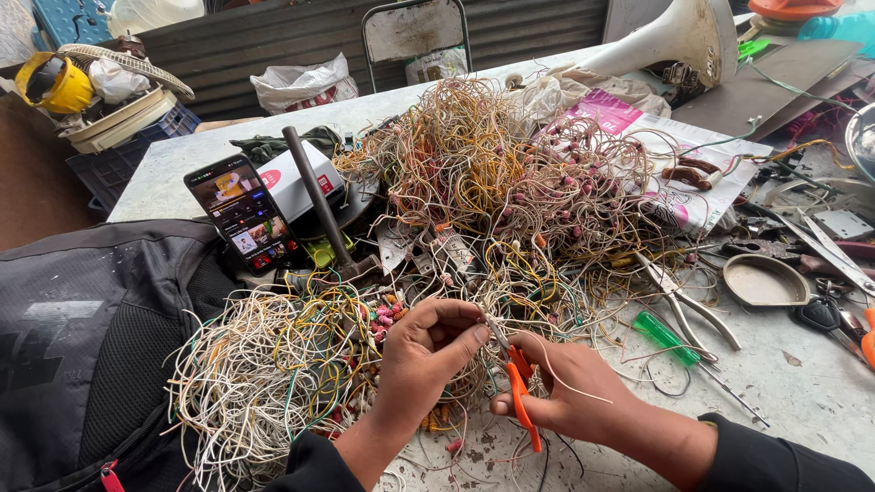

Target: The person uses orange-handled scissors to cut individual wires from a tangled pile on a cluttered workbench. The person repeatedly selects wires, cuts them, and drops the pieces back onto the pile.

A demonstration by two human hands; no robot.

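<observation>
Hands at work over a worn grey-white table (pixel 802 392) heaped with thin insulated wire. Left hand (pixel 427 351) has its grip pinched together, thumb against fingertips, on a fine pale wire strand (pixel 565 369) drawn up from the tangled mass of white, yellow and green wire (pixel 273 374). Right hand (pixel 570 392) is clamped round the orange handles of a small pair of snips (pixel 518 387), blades pointing up toward the left fingertips; whether the blades are open cannot be told. The strand runs from the pinch, past the blades, and trails free to the right.

Risks noted:
- Blades sit very close to the left thumb and forefinger. A slip or a hurried squeeze could nick the fingers.
- The strand looks tied into the heap; a pull may drag neighbouring loops with it and tighten the knot.
- The free end could whip loose toward the face when cut.
- Long-nosed metal pliers (pixel 684 305) and a green-handled screwdriver (pixel 670 339) lie just beside the right wrist; a sweep of the forearm could push them along the table.
- A black smartphone with a lit screen (pixel 241 214) leans propped against a white box and a dark-handled hammer (pixel 319 205), near the larger wire pile (pixel 510 173); a snagged wire could tip it.
</observation>
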